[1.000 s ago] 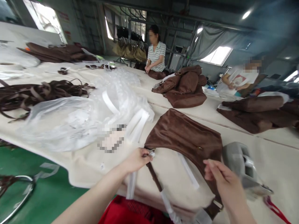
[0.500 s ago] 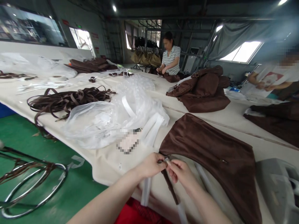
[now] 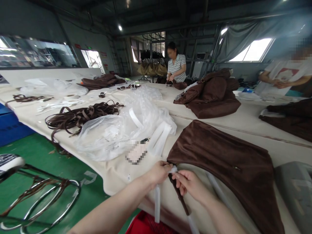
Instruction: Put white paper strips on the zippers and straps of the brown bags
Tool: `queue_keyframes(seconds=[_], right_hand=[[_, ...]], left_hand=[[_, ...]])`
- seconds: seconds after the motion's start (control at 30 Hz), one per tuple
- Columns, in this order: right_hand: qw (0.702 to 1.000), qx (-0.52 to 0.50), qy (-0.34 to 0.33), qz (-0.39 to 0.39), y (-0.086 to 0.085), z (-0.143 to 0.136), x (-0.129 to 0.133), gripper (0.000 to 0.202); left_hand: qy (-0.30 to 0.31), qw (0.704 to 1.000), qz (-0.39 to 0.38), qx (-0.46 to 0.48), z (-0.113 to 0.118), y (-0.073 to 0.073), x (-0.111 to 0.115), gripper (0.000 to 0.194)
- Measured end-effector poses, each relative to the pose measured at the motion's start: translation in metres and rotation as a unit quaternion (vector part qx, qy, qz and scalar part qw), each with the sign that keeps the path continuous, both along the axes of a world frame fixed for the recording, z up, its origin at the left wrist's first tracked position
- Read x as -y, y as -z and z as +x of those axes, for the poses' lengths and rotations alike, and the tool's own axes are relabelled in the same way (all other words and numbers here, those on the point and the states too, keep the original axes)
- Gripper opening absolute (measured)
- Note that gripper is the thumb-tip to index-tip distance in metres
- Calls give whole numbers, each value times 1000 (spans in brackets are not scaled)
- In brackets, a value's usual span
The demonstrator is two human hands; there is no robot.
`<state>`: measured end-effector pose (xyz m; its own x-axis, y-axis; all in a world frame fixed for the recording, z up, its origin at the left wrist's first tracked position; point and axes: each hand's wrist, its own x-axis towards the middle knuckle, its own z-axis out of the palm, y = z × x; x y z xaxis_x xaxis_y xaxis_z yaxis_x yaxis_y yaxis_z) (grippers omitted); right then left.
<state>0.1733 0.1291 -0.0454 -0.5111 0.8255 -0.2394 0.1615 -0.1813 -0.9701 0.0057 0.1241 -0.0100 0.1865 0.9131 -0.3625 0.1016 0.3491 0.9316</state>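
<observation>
A dark brown bag point(image 3: 224, 156) lies flat on the table, its curved top edge towards me. At its near left corner my left hand point(image 3: 159, 174) is closed around the brown strap point(image 3: 179, 195), where it meets the bag. My right hand point(image 3: 188, 183) pinches a white translucent wrap point(image 3: 174, 169) at the same spot, fingertips almost touching the left ones. Below the left hand hangs a clear plastic strip point(image 3: 157, 203). More translucent wrapping point(image 3: 193, 224) covers the strap's lower part. The fingers partly hide the strap end.
Clear plastic bags point(image 3: 104, 136) and a pile of brown straps point(image 3: 83, 115) lie left. Stacked brown bags point(image 3: 212, 94) stand beyond. A grey plastic object point(image 3: 292, 191) sits at right. A co-worker point(image 3: 176, 66) stands across the table, another person point(image 3: 285, 74) far right. A stool point(image 3: 48, 198) stands left.
The view has tilted up and turned slightly left. Both hands stay at the strap end; the white wrap now shows bunched between them, and my right hand has shifted slightly down and right.
</observation>
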Motion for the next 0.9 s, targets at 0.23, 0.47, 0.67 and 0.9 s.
queue_keyframes(seconds=[0.23, 0.47, 0.67, 0.9], right_hand=[[999, -19, -39, 28, 3, 4, -1, 32], [990, 43, -8, 136, 6, -3, 8, 29], [993, 92, 40, 66, 3, -6, -1, 39], [997, 10, 81, -7, -9, 2, 2, 40]], left_hand=[[22, 981, -173, 88, -4, -15, 11, 28], [81, 915, -311, 243, -2, -8, 28, 35], [74, 981, -133, 123, 15, -12, 35, 46], [91, 807, 290, -506, 11, -9, 37, 38]])
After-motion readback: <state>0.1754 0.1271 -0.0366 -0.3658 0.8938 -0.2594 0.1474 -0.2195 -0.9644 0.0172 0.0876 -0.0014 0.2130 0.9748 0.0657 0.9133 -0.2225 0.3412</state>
